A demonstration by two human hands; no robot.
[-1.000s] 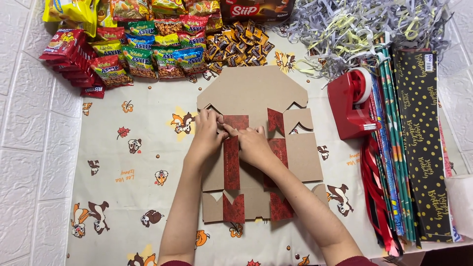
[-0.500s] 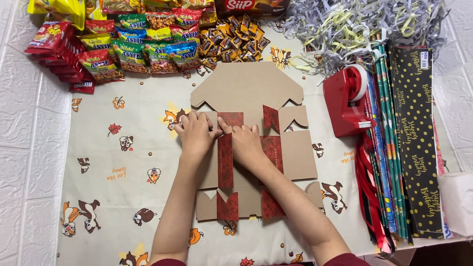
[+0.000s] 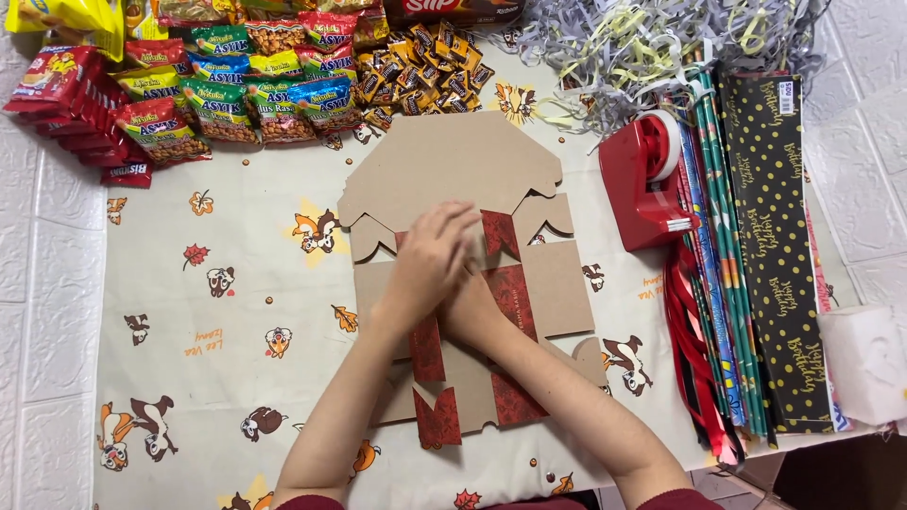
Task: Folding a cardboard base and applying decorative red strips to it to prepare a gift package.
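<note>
1. Pressing down at the centre of a flat cardboard box blank (image 3: 463,170), both hands are stacked together; the left hand (image 3: 430,260) lies over the right hand (image 3: 472,307).
2. The blank lies unfolded on the tabletop (image 3: 217,378), which is covered by a cream cloth with squirrel and leaf prints. Its long axis runs away from the person, pointed flap at the far end.
3. Red patterned strips (image 3: 515,302) run along that same axis, directly beneath and just beyond the hands.
4. Left fingers (image 3: 458,222) are extended and held close together, flat on the card, holding nothing. Right fingers are hidden under the left hand; their state cannot be told.
5. Neither hand is nearer the blank: both touch it.
6. A red tape dispenser (image 3: 647,184) stands just right of the blank; rolled and flat gift wrap (image 3: 770,255) lies beyond that.
7. Snack packets (image 3: 222,104) lie beyond the blank to its left; shredded paper (image 3: 642,42) lies beyond it to the right.
</note>
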